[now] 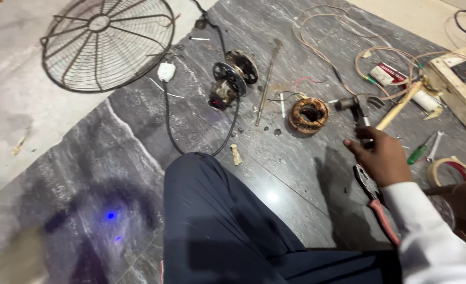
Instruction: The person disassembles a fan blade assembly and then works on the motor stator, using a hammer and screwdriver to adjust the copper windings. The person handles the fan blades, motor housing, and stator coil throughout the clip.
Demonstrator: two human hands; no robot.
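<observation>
- A floor (112,173) of dark grey marble-veined tiles is seen, with a paler cream strip bordering it at 10 o'clock and again at 1 o'clock
- A dark trouser leg (217,226) is stretched out from 6 o'clock toward the centre
- Open tile is left at 8 o'clock, where only a small blue glint is noted; the stretch from 12 to 3 o'clock is crowded with parts
- A round wire fan guard (107,42) is laid flat at 11 o'clock, half on the pale strip
- A fan motor (230,79) with a black cord looping from it is seen just above centre, and a long thin rod (267,87) is laid just beside it, running roughly 12 to 6
- A copper-wound coil ring (308,114) is set at 1 o'clock, near the right hand (383,158)
- The right hand, in a white sleeve, is closed around the head of a hammer (370,113); the metal head is pointed toward 10 o'clock, and the wooden handle is run along an axis toward 2 o'clock
- Red-handled pliers (375,202) are lying under the wrist, their long axis running 11 to 5, jaws toward 11
- A switchboard box (462,84), loose wires, a green screwdriver (417,153) and a tape roll (448,171) are gathered at 3 o'clock
- The left hand is not seen
</observation>
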